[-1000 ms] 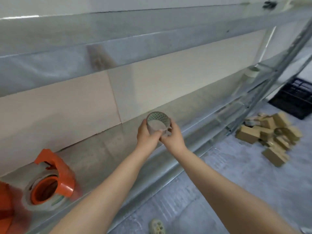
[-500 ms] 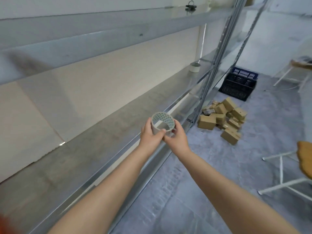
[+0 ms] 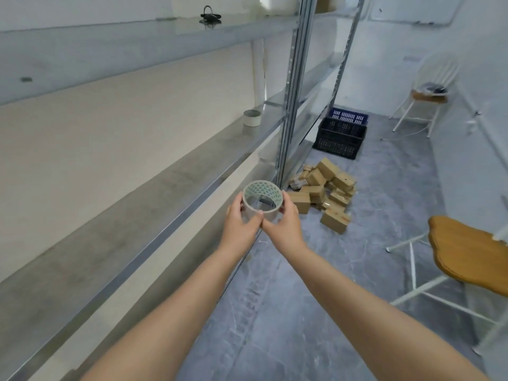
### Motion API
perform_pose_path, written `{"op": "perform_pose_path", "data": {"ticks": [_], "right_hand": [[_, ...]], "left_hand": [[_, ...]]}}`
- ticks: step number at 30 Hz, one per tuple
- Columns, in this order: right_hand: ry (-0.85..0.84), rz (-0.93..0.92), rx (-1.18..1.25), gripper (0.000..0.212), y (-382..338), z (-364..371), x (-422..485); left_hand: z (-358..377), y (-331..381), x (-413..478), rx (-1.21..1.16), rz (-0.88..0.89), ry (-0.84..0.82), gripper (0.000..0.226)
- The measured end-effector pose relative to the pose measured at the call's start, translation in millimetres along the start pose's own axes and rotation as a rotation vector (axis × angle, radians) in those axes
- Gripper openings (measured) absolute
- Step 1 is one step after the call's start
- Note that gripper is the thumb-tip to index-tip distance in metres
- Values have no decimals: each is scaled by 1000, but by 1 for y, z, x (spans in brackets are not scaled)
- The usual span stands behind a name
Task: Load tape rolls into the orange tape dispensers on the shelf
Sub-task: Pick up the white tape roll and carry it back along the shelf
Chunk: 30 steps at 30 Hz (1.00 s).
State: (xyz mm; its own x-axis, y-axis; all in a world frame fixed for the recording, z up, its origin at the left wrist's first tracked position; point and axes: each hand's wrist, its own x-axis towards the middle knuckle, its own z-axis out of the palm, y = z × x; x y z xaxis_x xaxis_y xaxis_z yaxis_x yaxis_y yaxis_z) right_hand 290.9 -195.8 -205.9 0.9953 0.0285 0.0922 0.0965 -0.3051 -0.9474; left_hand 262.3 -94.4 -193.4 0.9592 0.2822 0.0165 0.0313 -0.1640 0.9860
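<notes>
A clear tape roll (image 3: 262, 198) with a patterned core is held out in front of me, its open end tilted up. My left hand (image 3: 240, 224) grips its left side and my right hand (image 3: 283, 224) grips its right side, thumbs meeting at the near rim. It hangs just off the front edge of the grey metal shelf (image 3: 137, 204). A second tape roll (image 3: 251, 117) stands far down the shelf near the upright post. No orange dispenser is in view.
A steel shelf post (image 3: 291, 105) rises just beyond the roll. Several cardboard boxes (image 3: 324, 193) lie piled on the floor, with a dark crate (image 3: 341, 137) behind them. A wooden-seat chair (image 3: 467, 254) stands at right, another chair (image 3: 428, 97) at the back.
The view has swung right along the shelf, so the orange dispensers have left the frame. The roll, still held in both hands, has come off the shelf to its front edge.
</notes>
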Motion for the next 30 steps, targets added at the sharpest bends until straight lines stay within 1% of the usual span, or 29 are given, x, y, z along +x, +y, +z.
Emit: {"op": "perform_pose_path", "data": {"ticks": [4,7,9,14,22,26,30], "right_hand": [[32,20,-2,83,16,-30,24],[94,-11,10,77,24,-47,44],[123,0,25,74,29,-55,58],[179,15,21,74,46,-71,105],[284,1,-33,70,59,-94,208],[365,21,-39,71,63,-95,260],[371,71,-44,79,71,-95,298]], "left_hand": [[41,-1,19,-34,5,-15,54],[65,0,36,-65,9,-53,51],[80,1,52,-68,11,-74,50],[112,1,96,-62,2,-123,53],[159,12,195,8,98,-263,53],[175,17,249,5,123,-289,55],[185,14,283,4,110,-317,59]]}}
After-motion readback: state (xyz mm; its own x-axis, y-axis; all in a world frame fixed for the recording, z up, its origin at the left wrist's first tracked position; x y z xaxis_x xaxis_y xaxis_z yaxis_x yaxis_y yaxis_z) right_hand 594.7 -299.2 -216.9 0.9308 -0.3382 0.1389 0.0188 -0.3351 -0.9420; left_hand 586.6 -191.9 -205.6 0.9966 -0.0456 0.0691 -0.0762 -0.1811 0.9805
